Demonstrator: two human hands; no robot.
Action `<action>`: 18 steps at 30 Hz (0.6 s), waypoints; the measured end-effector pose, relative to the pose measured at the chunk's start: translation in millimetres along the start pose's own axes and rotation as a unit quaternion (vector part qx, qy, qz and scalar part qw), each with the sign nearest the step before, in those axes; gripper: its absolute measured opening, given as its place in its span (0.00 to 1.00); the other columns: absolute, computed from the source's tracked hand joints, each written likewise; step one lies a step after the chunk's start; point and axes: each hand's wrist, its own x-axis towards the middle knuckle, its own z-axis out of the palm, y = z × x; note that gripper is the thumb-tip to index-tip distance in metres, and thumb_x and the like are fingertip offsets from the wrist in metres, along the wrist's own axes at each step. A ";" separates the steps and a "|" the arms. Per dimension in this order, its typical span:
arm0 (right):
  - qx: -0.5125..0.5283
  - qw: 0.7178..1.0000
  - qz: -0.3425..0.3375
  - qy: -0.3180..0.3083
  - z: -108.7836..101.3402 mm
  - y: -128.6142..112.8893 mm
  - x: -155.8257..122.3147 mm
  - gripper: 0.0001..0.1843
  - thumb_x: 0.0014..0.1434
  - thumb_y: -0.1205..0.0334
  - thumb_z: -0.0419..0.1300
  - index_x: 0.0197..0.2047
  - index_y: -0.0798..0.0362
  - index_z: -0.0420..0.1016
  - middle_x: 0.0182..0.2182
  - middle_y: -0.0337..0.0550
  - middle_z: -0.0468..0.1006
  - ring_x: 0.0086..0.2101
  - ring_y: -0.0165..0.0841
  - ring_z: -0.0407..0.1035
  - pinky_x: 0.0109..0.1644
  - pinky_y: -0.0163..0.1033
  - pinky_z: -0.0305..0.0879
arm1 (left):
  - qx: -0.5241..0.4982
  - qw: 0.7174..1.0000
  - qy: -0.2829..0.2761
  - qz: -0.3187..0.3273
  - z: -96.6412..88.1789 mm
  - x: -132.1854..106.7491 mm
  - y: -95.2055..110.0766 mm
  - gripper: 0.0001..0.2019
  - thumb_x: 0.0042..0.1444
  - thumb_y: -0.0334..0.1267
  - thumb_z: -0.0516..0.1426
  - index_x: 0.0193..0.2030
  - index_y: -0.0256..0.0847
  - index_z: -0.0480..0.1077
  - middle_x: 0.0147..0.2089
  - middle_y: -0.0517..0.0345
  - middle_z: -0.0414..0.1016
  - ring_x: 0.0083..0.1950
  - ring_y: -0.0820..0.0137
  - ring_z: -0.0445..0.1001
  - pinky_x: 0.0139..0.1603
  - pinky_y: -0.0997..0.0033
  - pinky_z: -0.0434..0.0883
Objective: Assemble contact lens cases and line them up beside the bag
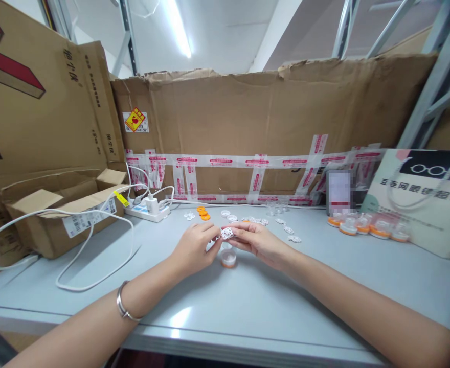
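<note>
Two bare arms come in from the lower corners and converge ahead of the body, the left arm (94,322) slanting up to the right, the right arm (363,296) up to the left. The left hand (191,248) is turned back up, its fingers (205,231) curled and its thumb on the near side, closed in a fingertip pinch. The right hand (261,244) faces it, fingers reaching leftward, also pinching at the tips. The two sets of fingertips nearly meet; both wrists look roughly straight
</note>
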 end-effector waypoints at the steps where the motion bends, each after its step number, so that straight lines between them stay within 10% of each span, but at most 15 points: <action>1: 0.000 1.000 0.002 0.003 -0.2 0.6 0.1 0.10 0.53 0.62 0.60 0.39 0.54 0.77 0.39 0.43 0.77 0.42 0.28 0.70 0.54 0.35 0.63 | 0.007 1.000 -0.009 0.002 0.1 -0.1 0.2 0.07 0.59 0.33 0.47 0.30 0.39 0.62 0.29 0.59 0.67 0.32 0.71 0.65 0.34 0.71 0.60; 18: -0.080 0.996 -0.016 0.045 10.0 2.5 -3.8 0.21 0.42 0.58 0.68 0.41 0.55 0.75 0.34 0.44 0.79 0.39 0.32 0.72 0.51 0.41 0.64 | 0.034 0.999 -0.021 0.006 2.7 -1.4 2.8 0.05 0.57 0.31 0.49 0.32 0.39 0.64 0.29 0.58 0.69 0.33 0.69 0.67 0.35 0.69 0.59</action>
